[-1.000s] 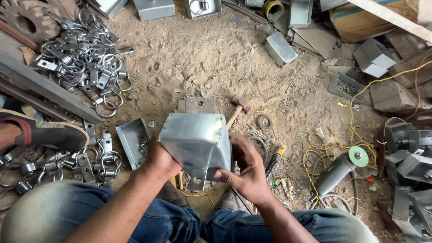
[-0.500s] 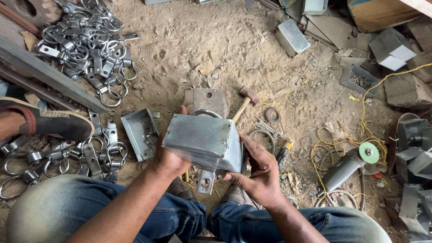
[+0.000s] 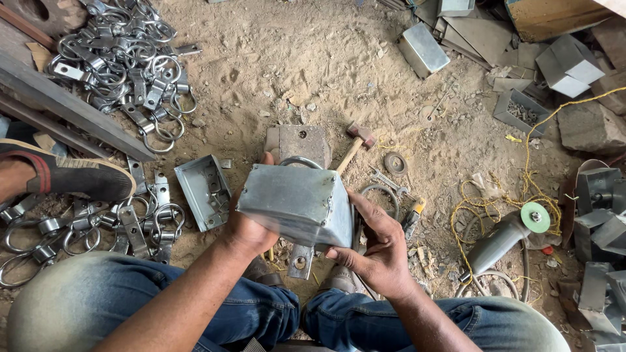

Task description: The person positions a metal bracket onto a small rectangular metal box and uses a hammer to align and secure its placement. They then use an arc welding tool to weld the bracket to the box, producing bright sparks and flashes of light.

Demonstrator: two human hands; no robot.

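The grey metal box (image 3: 297, 203) sat tilted between both hands above the knees, left hand (image 3: 244, 228) clasping its left end, right hand (image 3: 378, 244) apparently cupping its right end, fingers half curled.

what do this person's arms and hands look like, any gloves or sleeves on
Both arms are bare up to the frame edge, with no sleeves in view. The left hand and right hand wear no gloves; no rings, watch or bands show. Blue denim jeans cover the legs below them.
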